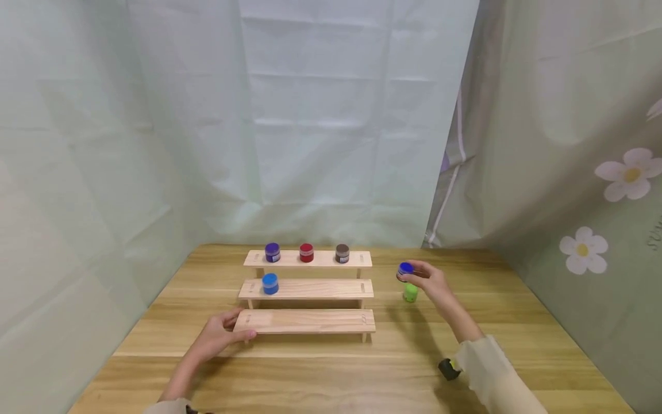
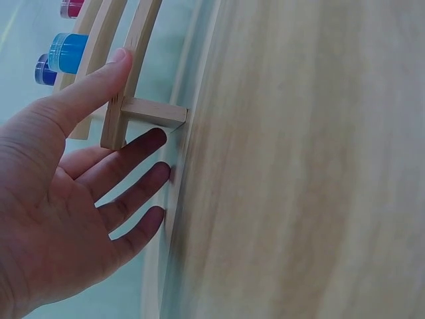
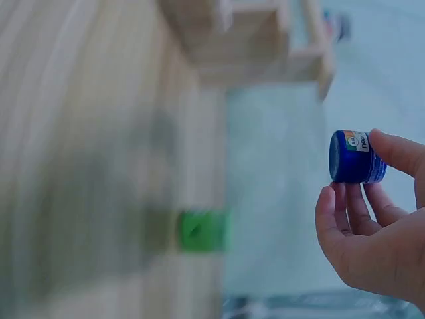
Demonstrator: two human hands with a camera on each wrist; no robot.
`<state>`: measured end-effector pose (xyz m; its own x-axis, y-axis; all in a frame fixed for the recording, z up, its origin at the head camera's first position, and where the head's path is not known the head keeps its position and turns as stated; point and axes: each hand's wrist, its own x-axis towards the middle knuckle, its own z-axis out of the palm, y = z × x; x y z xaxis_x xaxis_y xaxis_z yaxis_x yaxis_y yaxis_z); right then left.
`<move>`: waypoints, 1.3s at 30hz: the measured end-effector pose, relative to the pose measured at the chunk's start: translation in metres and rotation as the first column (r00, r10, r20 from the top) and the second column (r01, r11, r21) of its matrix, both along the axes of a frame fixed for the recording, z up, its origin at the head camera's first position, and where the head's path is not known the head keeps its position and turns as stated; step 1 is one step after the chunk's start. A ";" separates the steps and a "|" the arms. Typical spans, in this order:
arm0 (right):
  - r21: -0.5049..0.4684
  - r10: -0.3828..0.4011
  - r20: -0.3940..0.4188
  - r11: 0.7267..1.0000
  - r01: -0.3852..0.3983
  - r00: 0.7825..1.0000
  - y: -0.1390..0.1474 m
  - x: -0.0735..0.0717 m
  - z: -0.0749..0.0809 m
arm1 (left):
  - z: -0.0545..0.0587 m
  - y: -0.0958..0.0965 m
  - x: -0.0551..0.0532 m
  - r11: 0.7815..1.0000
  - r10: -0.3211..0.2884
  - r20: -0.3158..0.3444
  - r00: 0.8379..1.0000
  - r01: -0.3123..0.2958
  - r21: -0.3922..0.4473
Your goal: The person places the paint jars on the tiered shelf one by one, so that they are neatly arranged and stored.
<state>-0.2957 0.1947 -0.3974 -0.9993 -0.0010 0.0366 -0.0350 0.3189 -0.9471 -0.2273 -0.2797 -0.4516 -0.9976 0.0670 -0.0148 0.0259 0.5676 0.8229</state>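
My right hand [image 1: 431, 283] pinches a small dark blue paint jar [image 3: 358, 157] between thumb and fingers, above the table to the right of a three-step wooden display rack [image 1: 305, 321]. A green jar [image 1: 411, 293] stands on the table just below that hand. My left hand [image 1: 219, 333] holds the left end of the rack's lowest step, its thumb over the board and its other fingers spread around the end by the leg. On the middle step, toward the left, sits a light blue jar [image 1: 270, 283].
Along the top step stand a purple-blue jar [image 1: 272, 252], a red jar [image 1: 306, 253] and a dark brown jar [image 1: 342, 253]. The wooden table [image 1: 331, 379] is bounded by pale hanging cloth [image 1: 320, 115] at the back and sides.
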 end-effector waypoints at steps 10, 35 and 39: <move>-0.028 0.128 -0.068 0.991 -0.130 0.989 -0.047 0.015 0.024 | 0.003 0.000 -0.002 1.000 0.013 -0.002 1.000 -0.013 -0.010; -0.100 0.226 -0.147 0.965 -0.242 0.963 -0.178 0.013 -0.007 | 0.000 0.003 -0.001 1.000 0.015 0.003 1.000 -0.015 -0.004; -0.098 0.236 -0.156 0.963 -0.253 0.959 -0.190 0.013 -0.010 | 0.001 0.001 0.001 1.000 0.025 0.005 1.000 -0.025 -0.007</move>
